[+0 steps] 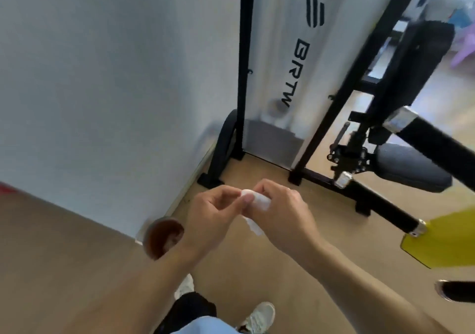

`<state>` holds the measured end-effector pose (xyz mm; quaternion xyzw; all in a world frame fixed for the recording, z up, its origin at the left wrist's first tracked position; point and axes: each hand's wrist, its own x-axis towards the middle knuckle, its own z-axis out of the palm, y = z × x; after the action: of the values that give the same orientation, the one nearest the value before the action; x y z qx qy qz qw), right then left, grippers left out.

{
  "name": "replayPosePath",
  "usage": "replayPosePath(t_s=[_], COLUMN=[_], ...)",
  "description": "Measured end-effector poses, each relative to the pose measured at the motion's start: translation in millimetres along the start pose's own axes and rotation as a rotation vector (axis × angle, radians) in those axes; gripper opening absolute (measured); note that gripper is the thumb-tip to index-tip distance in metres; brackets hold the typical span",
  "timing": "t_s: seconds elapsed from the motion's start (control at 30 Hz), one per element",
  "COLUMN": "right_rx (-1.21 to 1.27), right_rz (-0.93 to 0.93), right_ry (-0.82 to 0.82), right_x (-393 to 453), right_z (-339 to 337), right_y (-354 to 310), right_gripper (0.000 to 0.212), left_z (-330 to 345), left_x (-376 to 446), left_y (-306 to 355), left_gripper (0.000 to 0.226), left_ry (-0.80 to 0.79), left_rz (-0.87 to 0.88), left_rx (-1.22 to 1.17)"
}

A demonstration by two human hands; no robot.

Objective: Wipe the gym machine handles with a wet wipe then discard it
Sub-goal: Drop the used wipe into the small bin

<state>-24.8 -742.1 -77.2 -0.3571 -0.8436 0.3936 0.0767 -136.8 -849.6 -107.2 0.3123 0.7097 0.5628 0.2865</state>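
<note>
1. The wet wipe (257, 201) sits bunched between the two hands, held in front of the person's body above the wooden floor (64, 243). A loose tail of it hangs down below the fingers.
2. The left hand (214, 214) is curled, its thumb and fingertips pinching one end of the wipe. The right hand (280, 209) is also curled, closed over the other end; both have a hold on the same wipe and nothing else.
3. The nearest machine handle (380, 205) lies to the right of the hands and a little farther from the body. It is a black bar with metal caps at both ends, and its long axis runs diagonally, from upper left near the frame foot down to the right.
4. A second black bar (437, 143) crosses higher up on the right, slanting the same way.
5. The right hand is the nearer one to both bars, so it looks better placed to carry the wipe across and wrap it along the bar's length.
6. Both forearms reach forward from the lower frame edge, wrists slightly bent inward toward each other.
</note>
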Motion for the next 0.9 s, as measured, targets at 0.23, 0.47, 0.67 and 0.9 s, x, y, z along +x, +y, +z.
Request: replayPosePath(t_s=[0.23, 0.47, 0.67, 0.9], right_rx=[0.616, 0.663, 0.557, 0.509], right_rz=[0.420, 0.515, 0.697, 0.860], right_ry=[-0.475, -0.500, -0.400, -0.335], right_x=[62, 107, 140, 162], right_z=[114, 236, 340, 444], right_y=[-21, -23, 12, 34], right_gripper=[0.031, 0.020, 0.009, 0.021], left_z=[-103, -177, -218, -242], left_x=[11, 25, 24, 18], left_y=[-107, -180, -256, -323], left_gripper=[0.011, 0.011, 0.030, 0.038], left_ry=[0.270, 0.345, 0.138, 0.120], left_rz=[-0.413, -0.573, -0.798, -0.972], left_rx=[-0.077, -0.111, -0.007, 0.008])
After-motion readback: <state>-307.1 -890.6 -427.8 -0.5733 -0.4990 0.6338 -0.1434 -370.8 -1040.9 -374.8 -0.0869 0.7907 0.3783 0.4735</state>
